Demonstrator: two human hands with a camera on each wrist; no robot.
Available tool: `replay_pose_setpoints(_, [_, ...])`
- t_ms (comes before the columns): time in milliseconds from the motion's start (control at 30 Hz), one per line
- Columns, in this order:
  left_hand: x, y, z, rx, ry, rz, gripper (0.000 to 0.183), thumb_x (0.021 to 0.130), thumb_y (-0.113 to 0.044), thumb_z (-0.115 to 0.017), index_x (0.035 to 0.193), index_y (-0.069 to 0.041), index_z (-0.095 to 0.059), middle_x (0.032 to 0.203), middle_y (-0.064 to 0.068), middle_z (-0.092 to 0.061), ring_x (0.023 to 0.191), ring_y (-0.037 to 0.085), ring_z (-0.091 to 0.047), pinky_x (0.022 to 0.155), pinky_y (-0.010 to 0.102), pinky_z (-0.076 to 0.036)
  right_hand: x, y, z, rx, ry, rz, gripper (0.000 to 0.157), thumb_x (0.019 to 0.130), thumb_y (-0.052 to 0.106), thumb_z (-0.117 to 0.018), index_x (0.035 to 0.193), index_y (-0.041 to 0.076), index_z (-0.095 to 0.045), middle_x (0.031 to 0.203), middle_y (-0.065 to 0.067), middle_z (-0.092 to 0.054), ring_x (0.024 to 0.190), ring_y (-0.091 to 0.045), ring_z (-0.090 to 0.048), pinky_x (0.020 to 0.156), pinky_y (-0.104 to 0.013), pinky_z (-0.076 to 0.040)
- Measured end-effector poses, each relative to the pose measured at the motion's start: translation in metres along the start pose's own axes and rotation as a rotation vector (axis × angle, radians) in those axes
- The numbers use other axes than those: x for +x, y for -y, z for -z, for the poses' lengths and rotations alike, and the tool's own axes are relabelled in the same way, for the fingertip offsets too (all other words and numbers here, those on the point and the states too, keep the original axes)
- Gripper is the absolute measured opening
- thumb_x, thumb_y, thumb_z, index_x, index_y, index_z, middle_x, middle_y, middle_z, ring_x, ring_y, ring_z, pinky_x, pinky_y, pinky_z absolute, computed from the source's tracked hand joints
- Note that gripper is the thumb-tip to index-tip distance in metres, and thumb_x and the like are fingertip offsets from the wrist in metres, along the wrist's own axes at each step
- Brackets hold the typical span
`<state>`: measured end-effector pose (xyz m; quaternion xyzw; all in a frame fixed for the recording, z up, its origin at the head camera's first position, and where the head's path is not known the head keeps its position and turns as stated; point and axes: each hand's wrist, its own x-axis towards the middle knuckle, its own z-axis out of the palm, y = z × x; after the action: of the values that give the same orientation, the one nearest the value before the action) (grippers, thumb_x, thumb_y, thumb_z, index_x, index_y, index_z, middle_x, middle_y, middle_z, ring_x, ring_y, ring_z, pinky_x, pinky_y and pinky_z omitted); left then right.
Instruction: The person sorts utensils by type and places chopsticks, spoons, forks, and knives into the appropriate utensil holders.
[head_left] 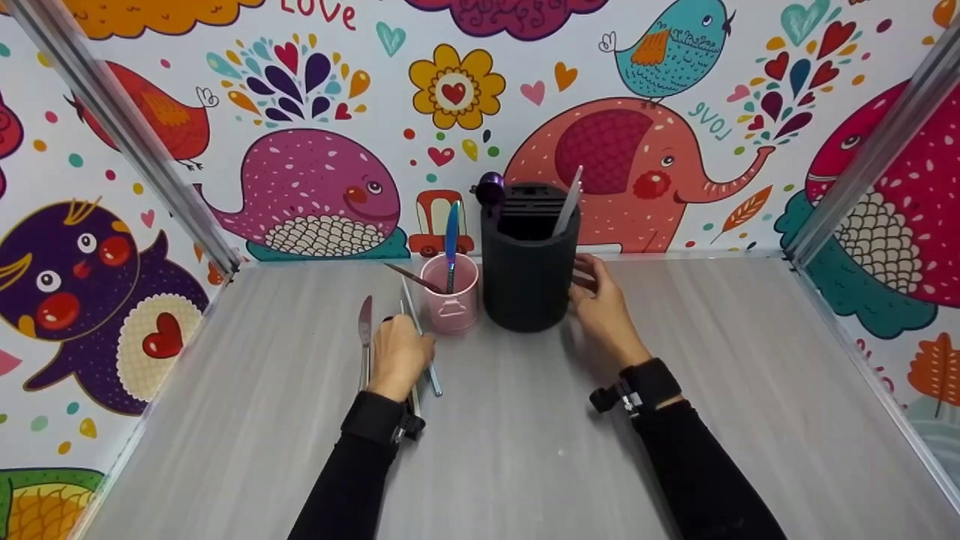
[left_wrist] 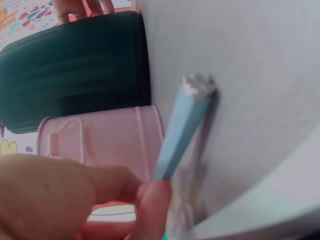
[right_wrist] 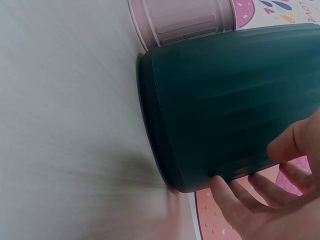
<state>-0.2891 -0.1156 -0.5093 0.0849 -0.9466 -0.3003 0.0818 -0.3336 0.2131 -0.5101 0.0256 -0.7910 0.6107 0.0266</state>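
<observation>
My left hand [head_left: 401, 356] pinches a slim bluish stick [left_wrist: 182, 127] between thumb and fingers. Its square, silvery end [left_wrist: 198, 86] points toward me, close over the tabletop. Beside the hand lie a table knife [head_left: 365, 322] and another thin metal piece, partly hidden under the palm. A pink bucket-shaped cup [head_left: 452, 315] stands just beyond, holding a blue-bladed knife [head_left: 451, 232] and a brown-tipped utensil [head_left: 412, 276]. Next to it is a dark utensil holder [head_left: 529, 281]. My right hand [head_left: 604, 311] rests its fingertips and thumb against the holder's right side, fingers spread.
The holder contains a purple measuring spoon [head_left: 491, 189] and translucent sticks [head_left: 570, 201]. A wall with cartoon animals rises behind the grey tabletop [head_left: 510, 442]. Metal posts [head_left: 150, 161] stand at both back corners.
</observation>
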Motion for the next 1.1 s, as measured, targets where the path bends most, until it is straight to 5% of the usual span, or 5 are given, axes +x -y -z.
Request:
replay_pose_setpoints(167, [0.006, 0.0, 0.003, -0.094, -0.101, -0.002, 0.016, 0.095, -0.017, -0.073, 0.089, -0.002, -0.072, 0.084, 0.015, -0.075, 0.079, 0.034, -0.07, 0.071, 0.047, -0.056, -0.001, -0.001, 0.001, -0.001, -0.002, 0.004, 0.058, 0.112, 0.007, -0.053, 0.167, 0.022, -0.043, 0.169, -0.011, -0.048, 0.158, -0.033, -0.05, 0.126, -0.054, -0.049])
replay_pose_setpoints(367, [0.014, 0.004, 0.009, -0.199, -0.224, -0.019, 0.027, 0.1, -0.015, -0.07, 0.12, 0.004, -0.071, 0.102, 0.019, -0.082, 0.097, 0.039, -0.078, 0.087, 0.053, -0.062, -0.001, -0.002, 0.001, 0.01, 0.005, 0.007, 0.058, 0.112, 0.007, -0.054, 0.167, 0.021, -0.043, 0.169, -0.012, -0.049, 0.157, -0.033, -0.05, 0.126, -0.054, -0.049])
replay_pose_setpoints(633, [0.018, 0.005, 0.043, -0.301, -0.4, -0.027, 0.024, 0.103, -0.013, -0.067, 0.121, 0.002, -0.072, 0.105, 0.02, -0.082, 0.097, 0.041, -0.079, 0.09, 0.054, -0.061, 0.0, 0.002, -0.001, 0.061, 0.001, -0.006, 0.057, 0.112, 0.007, -0.055, 0.166, 0.022, -0.045, 0.168, -0.01, -0.048, 0.157, -0.03, -0.05, 0.123, -0.054, -0.051])
replay_pose_setpoints(867, [0.001, -0.027, 0.072, -0.344, -0.461, -0.096, 0.021, 0.102, -0.014, -0.07, 0.115, 0.003, -0.075, 0.098, 0.017, -0.082, 0.087, 0.033, -0.08, 0.082, 0.05, -0.063, 0.001, 0.002, 0.0, 0.036, 0.003, -0.031, 0.056, 0.112, 0.011, -0.057, 0.165, 0.024, -0.045, 0.169, -0.008, -0.048, 0.158, -0.029, -0.049, 0.125, -0.053, -0.049])
replay_pose_setpoints(1100, [-0.018, -0.074, 0.081, -0.322, -0.482, -0.276, 0.022, 0.103, -0.013, -0.073, 0.118, 0.003, -0.076, 0.097, 0.015, -0.081, 0.082, 0.027, -0.08, 0.077, 0.044, -0.067, 0.001, 0.002, 0.001, 0.058, 0.013, -0.026, 0.055, 0.113, 0.014, -0.059, 0.165, 0.023, -0.045, 0.168, -0.007, -0.049, 0.157, -0.028, -0.05, 0.123, -0.053, -0.051])
